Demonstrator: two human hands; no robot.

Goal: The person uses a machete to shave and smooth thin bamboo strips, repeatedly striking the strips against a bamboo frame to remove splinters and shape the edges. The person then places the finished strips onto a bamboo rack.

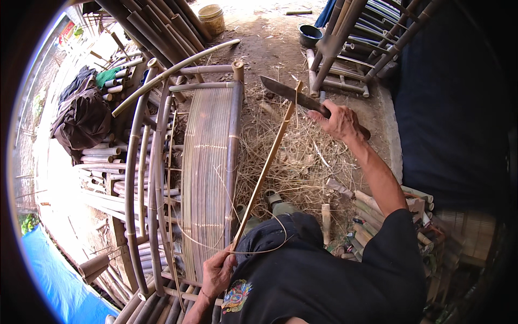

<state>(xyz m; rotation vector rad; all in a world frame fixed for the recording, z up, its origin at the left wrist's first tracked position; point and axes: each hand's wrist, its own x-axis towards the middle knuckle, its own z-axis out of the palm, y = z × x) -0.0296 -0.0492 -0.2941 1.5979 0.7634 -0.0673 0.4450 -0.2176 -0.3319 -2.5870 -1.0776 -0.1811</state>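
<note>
My right hand (pixel 341 122) is closed round the handle of a machete (pixel 288 93), its dark blade pointing left and away from me. The blade crosses the far end of a long bamboo strip (pixel 270 160). Low in the view, my left hand (pixel 218 271) grips the strip's near end, so the strip slants up and to the right in front of my lap. A thin curling sliver (pixel 286 233) loops out beside the strip near my left hand. Just left of the strip stands a bamboo bench (pixel 208 156) with a slatted surface.
Pale bamboo shavings (pixel 302 154) cover the ground ahead. Bamboo offcuts (pixel 369 213) lie by my right side. Stacked poles (pixel 102 186) and a dark cloth (pixel 83 121) are at the left. A bucket (pixel 211 20), a dark basin (pixel 310 35) and a bamboo frame (pixel 345 59) stand farther off.
</note>
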